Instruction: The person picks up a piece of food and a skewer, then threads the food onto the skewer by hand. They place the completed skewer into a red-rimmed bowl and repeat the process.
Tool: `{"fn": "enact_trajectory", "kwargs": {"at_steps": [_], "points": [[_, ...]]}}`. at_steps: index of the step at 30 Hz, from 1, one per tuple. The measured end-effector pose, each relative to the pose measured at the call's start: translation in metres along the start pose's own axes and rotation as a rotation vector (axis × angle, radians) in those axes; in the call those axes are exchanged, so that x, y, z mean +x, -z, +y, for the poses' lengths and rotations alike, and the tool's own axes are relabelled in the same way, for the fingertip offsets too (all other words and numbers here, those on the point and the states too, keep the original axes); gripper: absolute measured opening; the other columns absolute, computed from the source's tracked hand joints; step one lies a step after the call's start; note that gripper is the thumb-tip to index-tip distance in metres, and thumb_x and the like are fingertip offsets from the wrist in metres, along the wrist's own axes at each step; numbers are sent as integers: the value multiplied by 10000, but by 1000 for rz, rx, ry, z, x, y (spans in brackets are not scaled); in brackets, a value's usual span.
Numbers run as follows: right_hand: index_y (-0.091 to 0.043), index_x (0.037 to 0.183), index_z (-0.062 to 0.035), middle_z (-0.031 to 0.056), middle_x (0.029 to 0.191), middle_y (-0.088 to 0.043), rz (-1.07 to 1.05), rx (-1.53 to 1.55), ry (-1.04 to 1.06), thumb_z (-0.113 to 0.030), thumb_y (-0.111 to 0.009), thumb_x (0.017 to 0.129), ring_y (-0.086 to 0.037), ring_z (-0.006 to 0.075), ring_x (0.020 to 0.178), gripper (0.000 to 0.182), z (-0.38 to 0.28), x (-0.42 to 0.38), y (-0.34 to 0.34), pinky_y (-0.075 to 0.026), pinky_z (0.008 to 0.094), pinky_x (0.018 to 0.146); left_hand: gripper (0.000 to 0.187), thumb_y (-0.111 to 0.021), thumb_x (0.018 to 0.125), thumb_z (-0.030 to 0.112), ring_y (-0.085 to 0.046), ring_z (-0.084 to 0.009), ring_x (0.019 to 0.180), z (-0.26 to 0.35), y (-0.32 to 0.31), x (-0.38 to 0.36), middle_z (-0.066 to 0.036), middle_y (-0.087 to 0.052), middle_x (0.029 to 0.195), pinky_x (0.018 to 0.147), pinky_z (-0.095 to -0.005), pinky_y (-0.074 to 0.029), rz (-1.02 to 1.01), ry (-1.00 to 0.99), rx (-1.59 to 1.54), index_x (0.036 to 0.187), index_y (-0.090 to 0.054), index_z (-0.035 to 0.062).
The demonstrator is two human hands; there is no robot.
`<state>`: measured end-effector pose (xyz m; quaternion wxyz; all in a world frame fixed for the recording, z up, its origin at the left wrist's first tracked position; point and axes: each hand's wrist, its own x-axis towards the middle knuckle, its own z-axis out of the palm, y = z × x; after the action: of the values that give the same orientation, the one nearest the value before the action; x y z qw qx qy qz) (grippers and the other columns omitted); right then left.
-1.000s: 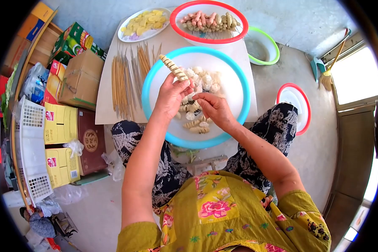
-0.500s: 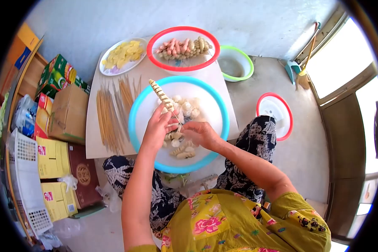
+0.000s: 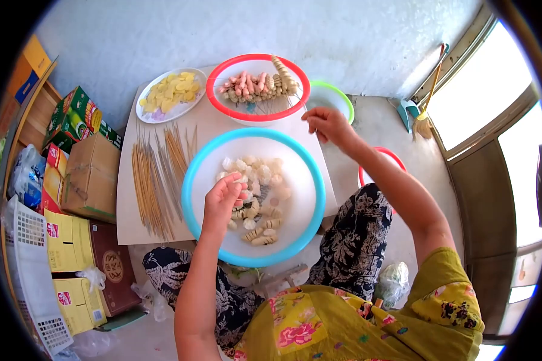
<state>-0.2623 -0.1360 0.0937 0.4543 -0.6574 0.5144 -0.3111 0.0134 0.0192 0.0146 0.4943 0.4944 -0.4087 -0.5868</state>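
My right hand (image 3: 331, 127) is closed in a pinch beside the red-rimmed basin (image 3: 213, 96). Its fingertips line up with the stick end of a skewer of pale, spiral-cut food (image 3: 285, 75), which tilts over that basin's right side. Pink and grey-brown skewered pieces (image 3: 251, 86) lie inside. Over the blue-rimmed basin (image 3: 317, 180), my left hand (image 3: 224, 198) pinches a small pale food piece (image 3: 241, 178). Below it are round whitish pieces (image 3: 264, 174) and ridged, cut ones (image 3: 263, 236).
Loose bamboo skewers (image 3: 147, 186) lie on the table's left, below a plate (image 3: 193, 107) of yellow slices. A green-rimmed basin (image 3: 343, 99) and another red-rimmed basin (image 3: 394, 157) are at right. Boxes (image 3: 90, 174) and a white basket (image 3: 27, 259) line the left side.
The spiral-cut skewer has gone from above the blue-rimmed basin to the far red-rimmed one, with my right hand moving up and right. My left hand has left the skewer and now pinches a pale piece.
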Motion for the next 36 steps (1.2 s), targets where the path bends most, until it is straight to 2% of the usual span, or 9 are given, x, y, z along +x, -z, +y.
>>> {"fn": "enact_trajectory", "kwargs": {"at_steps": [7, 10, 12, 15, 22, 27, 31, 33, 36], "points": [[-648, 856, 0, 39, 649, -599, 109, -226, -129, -140, -579, 855, -485, 85, 444, 156, 23, 101, 35, -393, 243, 415, 309, -581, 906, 121, -586, -110, 863, -5, -4, -10, -75, -633, 992, 784, -253, -484, 12, -166, 325, 1185, -555, -12], [-650, 784, 6, 54, 623, -610, 150, -429, -157, -152, -596, 814, -508, 112, 442, 170, 36, 134, 41, -423, 271, 429, 259, -603, 874, 89, -598, -143, 773, 4, -10, -17, -97, -626, 914, 706, -262, -488, 50, -262, 453, 1122, -598, 14], [-667, 761, -15, 124, 667, -658, 133, -615, -174, -123, -577, 762, -641, 207, 553, 141, 47, 155, 43, -505, 326, 525, 266, -610, 863, 77, -599, -155, 770, 8, -8, -18, -101, -621, 917, 705, -271, -490, 26, -272, 479, 1122, -598, 17], [-674, 833, -17, 167, 807, -682, 168, -809, -283, -117, -575, 754, -680, 282, 739, 161, 69, 186, 41, -535, 382, 647, 280, -619, 845, 55, -600, -172, 763, 10, -7, -17, -106, -613, 916, 705, -283, -492, 2, -289, 510, 1123, -597, 22], [-660, 981, -64, 173, 1049, -648, 237, -924, -334, -161, -604, 781, -629, 298, 986, 230, 81, 195, 32, -508, 421, 804, 287, -619, 841, 58, -598, -186, 765, 8, -7, -15, -109, -613, 922, 704, -295, -493, -24, -303, 514, 1124, -590, 22], [-647, 1044, -131, 143, 1052, -649, 325, -868, -92, -246, -609, 806, -618, 311, 973, 267, 69, 155, 28, -489, 431, 811, 291, -623, 840, 92, -599, -212, 773, 0, -7, -13, -114, -612, 964, 704, -315, -493, -60, -289, 585, 1117, -587, 13], [-628, 1076, -114, 145, 1040, -651, 328, -784, 95, -237, -593, 816, -620, 315, 957, 290, 55, 110, 31, -488, 422, 804, 297, -621, 839, 110, -610, -241, 812, -4, -8, -13, -128, -580, 1071, 713, -343, -499, -93, -259, 736, 1117, -586, 11], [-617, 1108, -108, 145, 1015, -656, 309, -597, 271, -213, -586, 825, -621, 314, 945, 303, 47, 80, 24, -484, 418, 797, 318, -624, 819, 109, -604, -284, 891, -12, -7, -12, -135, -548, 1124, 759, -372, -494, -78, -373, 814, 1122, -581, 21], [-596, 1144, -69, 105, 907, -659, 194, -364, 290, -126, -588, 839, -626, 200, 781, 311, 36, 24, -4, -492, 328, 686, 336, -625, 794, 86, -590, -303, 931, -24, -2, -14, -124, -545, 1127, 793, -373, -488, -39, -477, 848, 1121, -578, 29]]}}
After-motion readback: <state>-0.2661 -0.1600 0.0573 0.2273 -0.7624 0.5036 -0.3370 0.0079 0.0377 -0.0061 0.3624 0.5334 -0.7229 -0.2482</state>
